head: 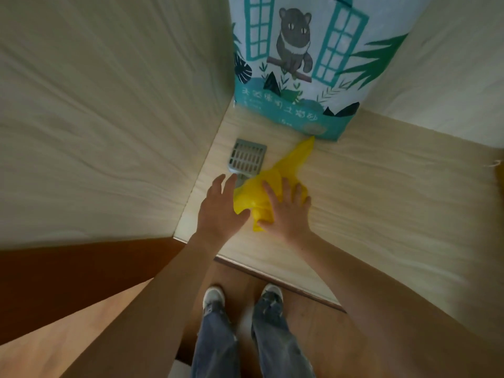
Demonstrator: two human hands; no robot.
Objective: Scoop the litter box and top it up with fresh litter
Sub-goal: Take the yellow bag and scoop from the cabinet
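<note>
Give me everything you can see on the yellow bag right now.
The yellow bag is thin, glossy plastic, crumpled and unopened, lying flat on the pale wood shelf. One end trails to a point near the base of the litter sack; the bunched end lies under the hands. The right hand rests on it with fingers spread, and the left hand touches its near edge, thumb against the plastic. It overlaps the handle of the grey scoop. Nothing shows inside it.

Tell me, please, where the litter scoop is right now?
In the head view the scoop lies on the pale shelf, left of centre by the wall, just beyond the left hand, its handle under the yellow bag.
</note>
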